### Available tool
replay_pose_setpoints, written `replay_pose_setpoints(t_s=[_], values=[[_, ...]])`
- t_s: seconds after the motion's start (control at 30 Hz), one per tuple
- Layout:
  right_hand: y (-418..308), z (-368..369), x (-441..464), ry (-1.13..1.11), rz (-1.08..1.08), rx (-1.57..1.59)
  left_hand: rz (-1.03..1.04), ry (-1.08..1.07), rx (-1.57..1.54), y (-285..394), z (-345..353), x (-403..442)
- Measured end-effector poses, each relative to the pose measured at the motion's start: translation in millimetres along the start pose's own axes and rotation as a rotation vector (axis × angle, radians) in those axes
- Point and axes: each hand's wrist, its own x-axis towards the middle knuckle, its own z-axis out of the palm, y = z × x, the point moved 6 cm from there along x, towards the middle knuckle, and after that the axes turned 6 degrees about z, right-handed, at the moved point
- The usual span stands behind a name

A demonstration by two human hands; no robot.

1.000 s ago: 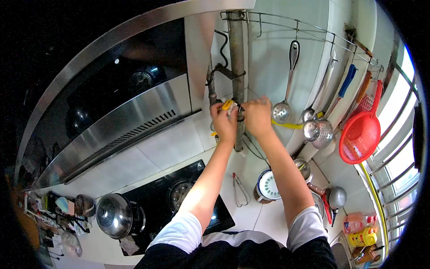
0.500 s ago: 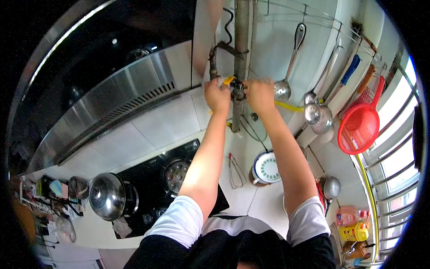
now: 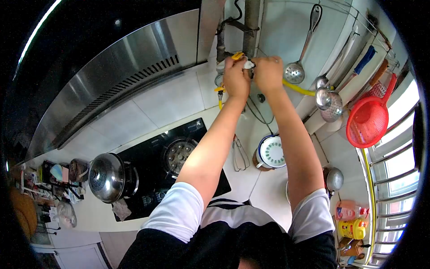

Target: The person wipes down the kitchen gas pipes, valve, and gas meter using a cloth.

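Both hands are raised to the grey vertical pipe point(image 3: 251, 27) on the wall, close together. My left hand point(image 3: 236, 80) is closed beside a yellow valve handle point(image 3: 237, 56). A small white piece point(image 3: 249, 65) shows at its fingertips; its kind is unclear. My right hand point(image 3: 268, 74) is curled closed at a dark pipe fitting point(image 3: 251, 71), and its fingers hide what they grip. From behind the right wrist a yellow hose point(image 3: 298, 88) runs to the right. Another yellow valve handle point(image 3: 220, 89) with a hose sits lower, left of my left hand.
The range hood point(image 3: 130, 62) juts out at left, above a black gas stove point(image 3: 143, 179) with a lidded pot point(image 3: 107, 177). A slotted ladle point(image 3: 294, 71) and a red strainer point(image 3: 368, 121) hang at right. A white enamel pot point(image 3: 272, 151) stands below my forearms.
The view has shifted, so the pipe and hands appear further right. My left hand has turned inward, and the white piece now shows between the two hands.
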Motion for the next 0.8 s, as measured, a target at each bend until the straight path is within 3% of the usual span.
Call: replay_pose_setpoints(t_s=[0.13,0.4,0.47,0.53,0.63,0.8], values=[[2,1,1,0.072,-0.019,0.016,0.063,-0.142,0.103,5,-11,5],[4,2,0,0.029,0.029,0.036,0.077,0.003,0.080,14,3,-4],[4,4,4,0.043,0.035,0.057,0.086,-0.140,0.042,16,2,-4],[5,2,1,-0.047,0.053,0.012,0.142,-0.107,0.044,2,-7,-1],[2,-3,-1,-0.060,0.054,0.036,-0.136,0.053,0.082,-40,-29,6],[-2,-10,1,-0.075,0.052,0.026,0.041,0.063,-0.074,-9,-8,-4]])
